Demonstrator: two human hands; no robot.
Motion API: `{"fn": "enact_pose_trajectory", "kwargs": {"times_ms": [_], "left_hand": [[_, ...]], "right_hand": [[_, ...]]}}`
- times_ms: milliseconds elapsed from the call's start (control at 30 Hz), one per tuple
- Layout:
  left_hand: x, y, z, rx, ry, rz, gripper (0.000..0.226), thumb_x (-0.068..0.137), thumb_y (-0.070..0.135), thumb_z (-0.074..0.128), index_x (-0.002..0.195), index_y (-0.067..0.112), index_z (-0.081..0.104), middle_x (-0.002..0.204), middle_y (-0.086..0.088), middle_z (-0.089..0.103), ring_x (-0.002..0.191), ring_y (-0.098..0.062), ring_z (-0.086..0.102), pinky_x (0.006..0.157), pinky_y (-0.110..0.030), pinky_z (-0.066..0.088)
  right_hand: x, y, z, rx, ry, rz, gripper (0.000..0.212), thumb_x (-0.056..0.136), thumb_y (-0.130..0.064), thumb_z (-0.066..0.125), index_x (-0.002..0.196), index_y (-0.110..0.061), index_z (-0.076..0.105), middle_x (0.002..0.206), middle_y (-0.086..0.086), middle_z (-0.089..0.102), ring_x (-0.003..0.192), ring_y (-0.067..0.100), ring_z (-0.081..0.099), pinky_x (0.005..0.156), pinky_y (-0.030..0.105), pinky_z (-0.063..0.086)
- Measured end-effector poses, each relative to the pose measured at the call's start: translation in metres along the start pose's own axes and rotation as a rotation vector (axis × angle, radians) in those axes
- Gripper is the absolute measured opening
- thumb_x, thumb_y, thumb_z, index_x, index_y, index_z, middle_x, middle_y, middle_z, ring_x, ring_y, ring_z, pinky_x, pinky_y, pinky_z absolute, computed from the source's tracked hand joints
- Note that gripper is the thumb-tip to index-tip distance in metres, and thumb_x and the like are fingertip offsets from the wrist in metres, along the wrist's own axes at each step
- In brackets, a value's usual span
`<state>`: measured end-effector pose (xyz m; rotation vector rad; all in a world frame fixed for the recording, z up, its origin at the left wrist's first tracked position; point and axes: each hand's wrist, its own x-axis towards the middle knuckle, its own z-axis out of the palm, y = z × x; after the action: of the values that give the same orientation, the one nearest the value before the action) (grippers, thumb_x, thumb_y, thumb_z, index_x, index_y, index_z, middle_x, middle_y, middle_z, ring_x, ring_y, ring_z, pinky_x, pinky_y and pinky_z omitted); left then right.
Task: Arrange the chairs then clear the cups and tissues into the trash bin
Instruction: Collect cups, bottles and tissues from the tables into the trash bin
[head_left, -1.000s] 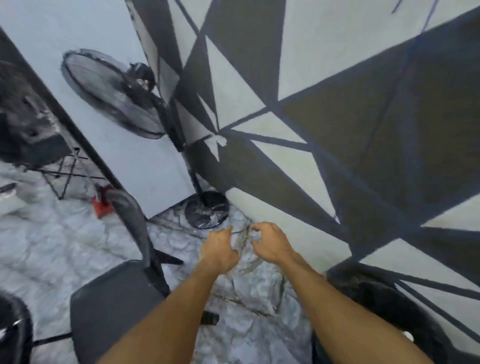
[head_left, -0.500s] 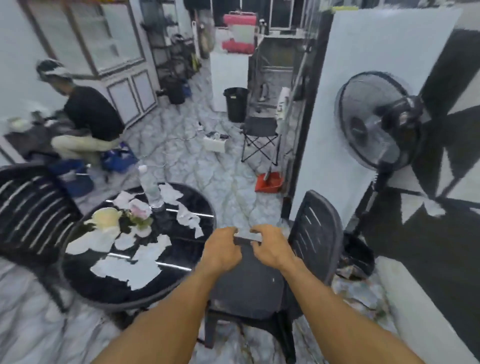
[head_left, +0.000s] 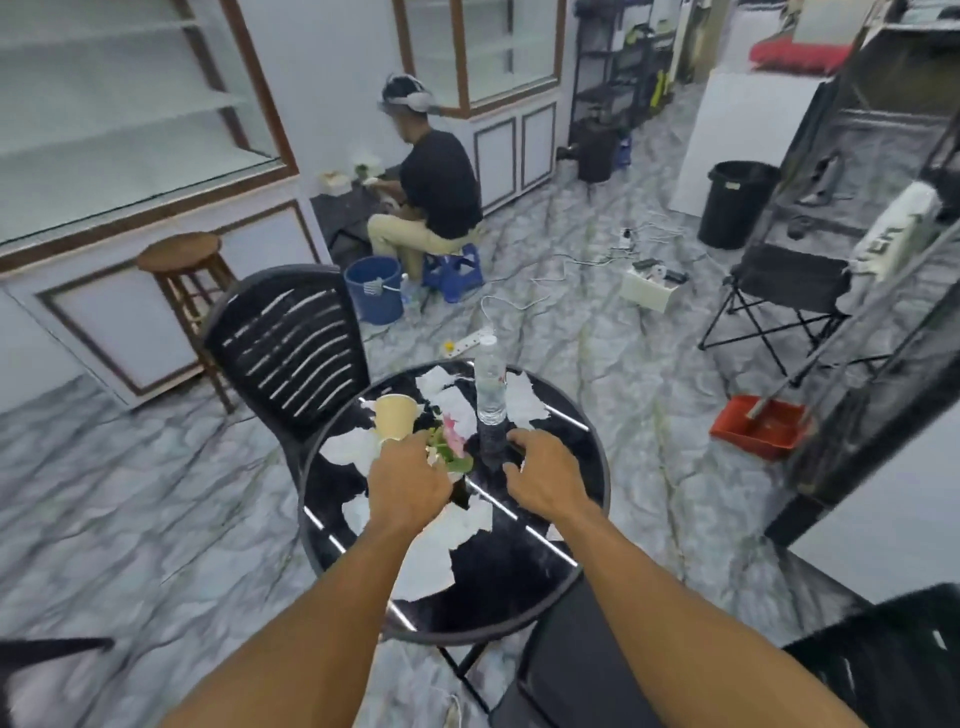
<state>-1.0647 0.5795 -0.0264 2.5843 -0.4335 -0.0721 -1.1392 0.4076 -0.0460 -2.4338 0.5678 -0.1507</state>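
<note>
Both hands, left hand (head_left: 408, 486) and right hand (head_left: 543, 480), are now hovering loosely curled, grasping nothing, over the table (head_left: 524, 587) instead of the chair seat; the cup (head_left: 395, 417) is sitting just beyond the left fingertips.

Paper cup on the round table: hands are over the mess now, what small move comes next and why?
Probably close the left hand on the paper cup. That hand hovers open just short of it, the cup stands upright beside the flowers, and nothing is held yet. The right hand is open near the water bottle, and torn tissues lie across the table.
</note>
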Motion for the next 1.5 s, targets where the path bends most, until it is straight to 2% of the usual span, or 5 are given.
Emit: {"fn": "enact_pose_trajectory", "kwargs": {"times_ms": [133,367,567,1133,1500], "left_hand": [[0.046,-0.022,0.002,0.076,0.011,-0.108,0.045,0.087,0.034,0.058,0.130,0.019,0.056,0.115,-0.012,0.063,0.106,-0.030,0.059,0.084,-0.037,0.047],[0.129,-0.061,0.024,0.121,-0.086,-0.204,0.046,0.082,0.027,0.061,0.126,0.015,0.052,0.110,-0.006,0.065,0.102,-0.028,0.058,0.079,-0.038,0.049],[0.198,-0.094,0.060,0.089,-0.218,-0.224,0.065,0.077,0.028,0.062,0.137,0.014,0.041,0.126,-0.008,0.057,0.112,-0.031,0.052,0.087,-0.045,0.052],[0.237,-0.101,0.071,-0.017,-0.246,-0.186,0.099,0.068,0.021,0.072,0.151,0.024,0.018,0.118,-0.008,0.059,0.107,-0.032,0.058,0.085,-0.047,0.054],[0.155,0.068,0.051,-0.152,-0.214,0.226,0.095,0.076,0.033,0.069,0.154,0.029,0.015,0.131,-0.008,0.058,0.113,-0.034,0.058,0.089,-0.048,0.050]], "right_hand": [[0.049,-0.007,0.008,-0.005,0.008,-0.005,0.053,0.086,-0.028,0.067,0.136,-0.020,0.051,0.129,0.005,0.059,0.121,0.027,0.054,0.101,0.042,0.046],[0.137,-0.011,0.028,0.074,0.086,0.096,0.073,0.078,-0.032,0.072,0.140,-0.028,0.034,0.135,0.001,0.051,0.122,0.025,0.051,0.091,0.043,0.051],[0.201,-0.008,0.062,0.086,0.107,0.259,0.107,0.077,-0.032,0.080,0.155,-0.025,0.006,0.157,0.006,0.028,0.141,0.028,0.035,0.108,0.047,0.041],[0.221,-0.004,0.084,0.372,0.361,0.408,0.067,0.067,-0.027,0.085,0.125,-0.025,0.053,0.116,-0.001,0.063,0.108,0.023,0.059,0.095,0.046,0.051],[0.070,0.032,-0.059,0.481,0.689,0.383,0.059,0.064,-0.026,0.089,0.114,-0.025,0.058,0.102,-0.007,0.065,0.095,0.014,0.062,0.081,0.030,0.052]]}}
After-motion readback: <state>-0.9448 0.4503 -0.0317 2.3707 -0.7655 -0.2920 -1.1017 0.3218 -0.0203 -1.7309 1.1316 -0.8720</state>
